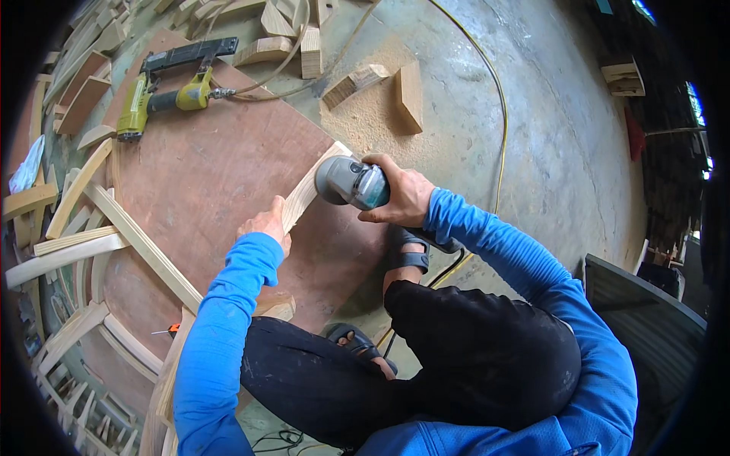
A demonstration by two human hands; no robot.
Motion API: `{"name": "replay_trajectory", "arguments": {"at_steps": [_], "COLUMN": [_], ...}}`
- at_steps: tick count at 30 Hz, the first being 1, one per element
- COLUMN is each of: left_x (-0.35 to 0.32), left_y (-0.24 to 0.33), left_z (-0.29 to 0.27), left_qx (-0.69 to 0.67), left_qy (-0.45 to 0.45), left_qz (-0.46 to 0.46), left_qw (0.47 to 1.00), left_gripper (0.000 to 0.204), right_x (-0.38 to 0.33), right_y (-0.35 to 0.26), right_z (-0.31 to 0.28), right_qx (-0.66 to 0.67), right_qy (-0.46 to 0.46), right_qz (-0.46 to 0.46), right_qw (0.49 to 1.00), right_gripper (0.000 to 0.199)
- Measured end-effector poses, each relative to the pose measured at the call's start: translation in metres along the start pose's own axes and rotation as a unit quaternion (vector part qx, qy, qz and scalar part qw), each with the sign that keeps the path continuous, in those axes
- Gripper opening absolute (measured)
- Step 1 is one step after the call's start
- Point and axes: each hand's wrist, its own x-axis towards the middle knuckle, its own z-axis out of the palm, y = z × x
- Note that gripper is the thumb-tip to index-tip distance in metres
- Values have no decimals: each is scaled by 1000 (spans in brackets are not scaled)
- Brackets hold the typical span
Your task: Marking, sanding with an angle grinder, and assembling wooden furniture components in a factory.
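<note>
My right hand (pixel 403 188) is wrapped round the body of a teal and grey angle grinder (pixel 366 185). The grinder's round disc lies against the far part of a pale wooden piece (pixel 306 191). At the near end of that piece, my left hand (pixel 266 225) grips it and keeps it slanted over the brown plywood board (pixel 220 167). The fingers under the wood are partly hidden. A dark power cord runs back from the grinder below my right wrist.
A yellow-green nail gun (pixel 169 99) with a hose lies on the board's far left. Wood offcuts (pixel 409 97) sit in sawdust beyond the board. Wooden frame parts (pixel 144 243) crowd the left side. A yellow hose (pixel 502 114) crosses the concrete floor. A corrugated metal sheet (pixel 639 327) stands at right.
</note>
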Motion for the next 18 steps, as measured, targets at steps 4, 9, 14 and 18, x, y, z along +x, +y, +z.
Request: {"name": "replay_trajectory", "arguments": {"at_steps": [4, 9, 14, 18], "left_x": [5, -2, 2, 4], "left_y": [-5, 0, -1, -5], "left_z": [6, -6, -1, 6], "left_qx": [-3, -2, -4, 5], "left_qy": [-4, -3, -3, 5], "left_qz": [10, -1, 4, 6], "left_qw": [1000, 1000, 1000, 1000], "left_gripper": [68, 60, 61, 64], "right_x": [-2, -2, -5, -8], "right_y": [13, 18, 25, 16], "right_z": [-9, -23, -20, -5], "right_qx": [-35, -52, -5, -8], "right_qy": [23, 45, 98, 35], "right_qz": [36, 37, 49, 17], "right_qw": [998, 997, 994, 999], "right_gripper": [88, 88, 86, 86]}}
